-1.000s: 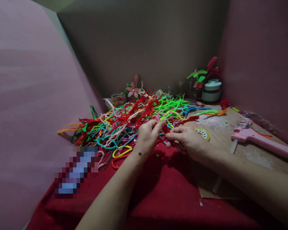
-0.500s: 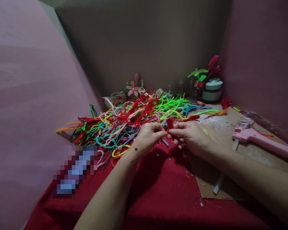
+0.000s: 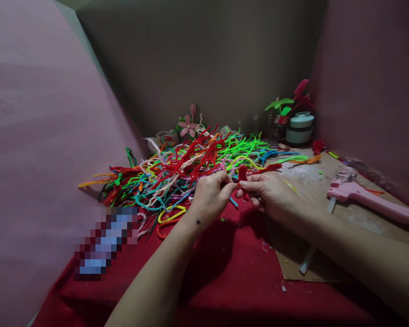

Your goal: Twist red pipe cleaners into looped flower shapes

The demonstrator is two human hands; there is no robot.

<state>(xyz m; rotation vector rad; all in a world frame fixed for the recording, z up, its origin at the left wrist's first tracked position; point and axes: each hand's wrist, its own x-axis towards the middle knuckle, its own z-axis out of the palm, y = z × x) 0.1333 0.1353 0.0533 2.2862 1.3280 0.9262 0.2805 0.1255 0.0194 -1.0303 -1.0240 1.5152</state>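
Note:
Between my hands is a red fuzzy pipe cleaner piece [image 3: 242, 173], bent into a short flat shape that sticks up above the fingers. My right hand [image 3: 267, 188] pinches it between thumb and fingers. My left hand [image 3: 214, 190] meets it from the left, thumb and forefinger pressed together at its lower edge; the fingertips partly hide the contact. Just behind the hands lies a big heap of loose pipe cleaners [image 3: 191, 163] in red, green, white, blue and other colours. Another red fuzzy piece [image 3: 271, 168] lies behind my right hand.
A pink hot glue gun [image 3: 357, 193] rests on a cardboard sheet [image 3: 293, 263] at the right, a clear glue stick [image 3: 306, 261] near my right forearm. At the back stand a pale lidded jar [image 3: 299, 129] and pink fuzzy flower [image 3: 187, 125]. Red cloth [image 3: 225, 272] covers the table.
My left hand has turned slightly, its fingers curling more and its wrist shifting right. The red piece stays between both hands. The whole view has shifted a little.

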